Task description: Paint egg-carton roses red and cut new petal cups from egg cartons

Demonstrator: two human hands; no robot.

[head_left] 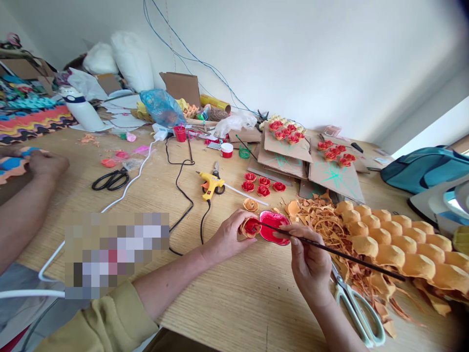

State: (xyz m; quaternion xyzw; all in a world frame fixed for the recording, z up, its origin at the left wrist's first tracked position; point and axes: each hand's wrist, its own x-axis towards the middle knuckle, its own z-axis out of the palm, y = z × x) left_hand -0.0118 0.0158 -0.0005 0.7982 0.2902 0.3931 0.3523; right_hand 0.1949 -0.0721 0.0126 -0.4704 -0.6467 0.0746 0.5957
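Observation:
My left hand (231, 235) pinches a rose (250, 227) made of egg-carton pieces, its centre red and its outer petals still orange-tan. In my right hand (311, 259) is a long dark paintbrush (340, 252), its tip touching the rose's red centre. Beneath the brush sits a small dish of red paint (273, 234). Just behind the dish lies an unpainted orange rose (250, 204). Farther back, several red roses (264, 190) rest on the table.
Egg cartons (395, 234), orange scraps (318, 220) and white-handled scissors (357, 313) lie on the right. A yellow glue gun (210, 185) with its cord lies ahead. Cardboard sheets (337, 181) carry more roses. Another person's hand (47, 166) holds a painted carton at left, near black scissors (110, 180).

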